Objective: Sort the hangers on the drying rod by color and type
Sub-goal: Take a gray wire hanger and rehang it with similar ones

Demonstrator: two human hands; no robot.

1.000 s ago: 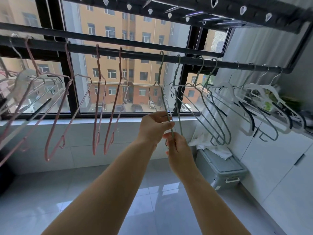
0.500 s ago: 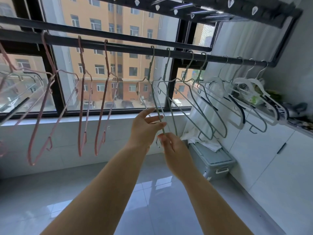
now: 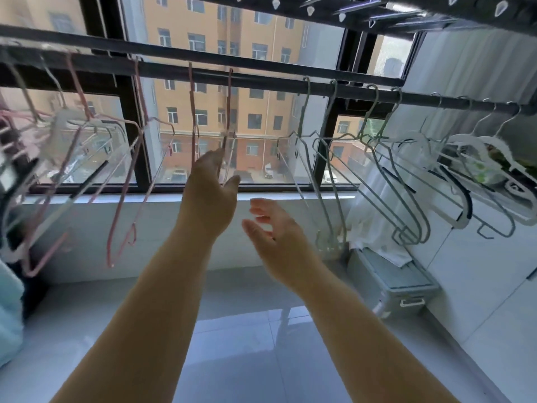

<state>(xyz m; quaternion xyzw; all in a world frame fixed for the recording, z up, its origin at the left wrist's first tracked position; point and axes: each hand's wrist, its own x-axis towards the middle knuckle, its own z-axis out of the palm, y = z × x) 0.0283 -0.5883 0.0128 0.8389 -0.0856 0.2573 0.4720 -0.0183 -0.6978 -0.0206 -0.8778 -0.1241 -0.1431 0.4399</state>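
Observation:
A black drying rod [image 3: 261, 80] runs across the window. Several pink wire hangers [image 3: 122, 199] hang at the left, mixed with pale white ones [image 3: 66, 135]. Two more pink hangers [image 3: 191, 112] hang at the middle. Several grey-green wire hangers [image 3: 331, 158] follow to the right, then white hangers with black pads [image 3: 465, 170] at the far right. My left hand [image 3: 212, 196] is raised at the right one of the two middle pink hangers, fingers up and thumb apart, with the wire between them. My right hand [image 3: 273, 228] hovers lower with straight fingers and holds nothing.
A grey storage box [image 3: 401, 283] with white cloth [image 3: 374, 245] on it stands on the floor at the right. White cabinets [image 3: 479, 271] line the right wall. A dark rack with clips [image 3: 406, 13] hangs overhead. A pale blue item [image 3: 8, 309] sits at the left edge.
Both hands let go of the grey-green hanger. My left hand moved left and up to the middle pink hangers. My right hand opened and dropped back. The view swung left.

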